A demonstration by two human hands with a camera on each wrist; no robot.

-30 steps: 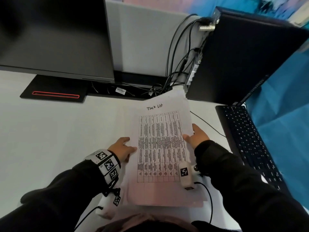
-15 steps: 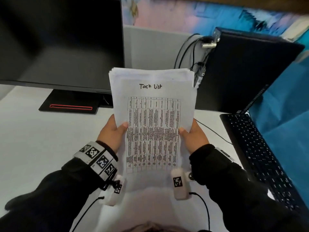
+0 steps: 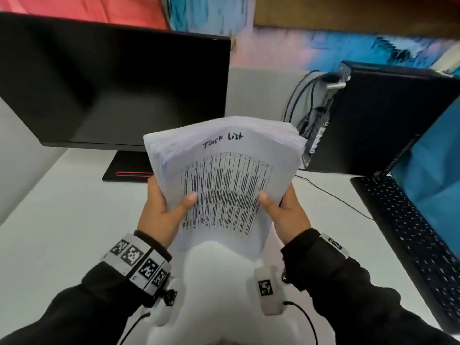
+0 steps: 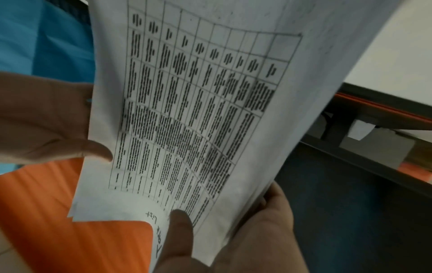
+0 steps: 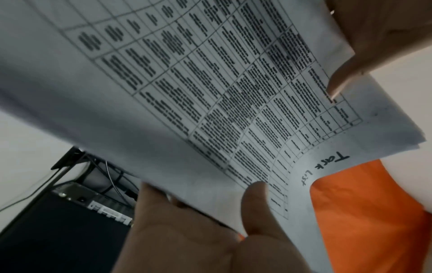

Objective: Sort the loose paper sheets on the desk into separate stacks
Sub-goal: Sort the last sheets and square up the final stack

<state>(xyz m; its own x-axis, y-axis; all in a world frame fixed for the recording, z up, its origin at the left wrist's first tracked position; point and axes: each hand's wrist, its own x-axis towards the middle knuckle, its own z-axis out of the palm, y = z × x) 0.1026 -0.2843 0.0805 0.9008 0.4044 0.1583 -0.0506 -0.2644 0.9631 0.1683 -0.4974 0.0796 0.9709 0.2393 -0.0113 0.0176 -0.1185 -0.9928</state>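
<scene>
A thick stack of white paper sheets point(image 3: 224, 175) is held up above the desk, bowed toward me, its top sheet headed "Task List" over a printed table. My left hand point(image 3: 161, 210) grips the stack's left edge, thumb on the front, fingers behind. My right hand point(image 3: 286, 210) grips the right edge the same way. In the left wrist view the stack point(image 4: 198, 110) fills the frame with my left hand's thumb point(image 4: 180, 230) on it. In the right wrist view the stack point(image 5: 187, 92) shows my right hand's thumb point(image 5: 254, 203) pressed on the table print.
A black monitor point(image 3: 112, 90) on its stand stands at the back left. A black computer tower point(image 3: 378, 115) with cables stands at the back right. A black keyboard point(image 3: 413, 235) lies along the right side of the white desk point(image 3: 62, 220).
The stack has come off the desk and risen; both hands went from resting at its sides to gripping its edges. It now bows and tilts more than half a second ago.
</scene>
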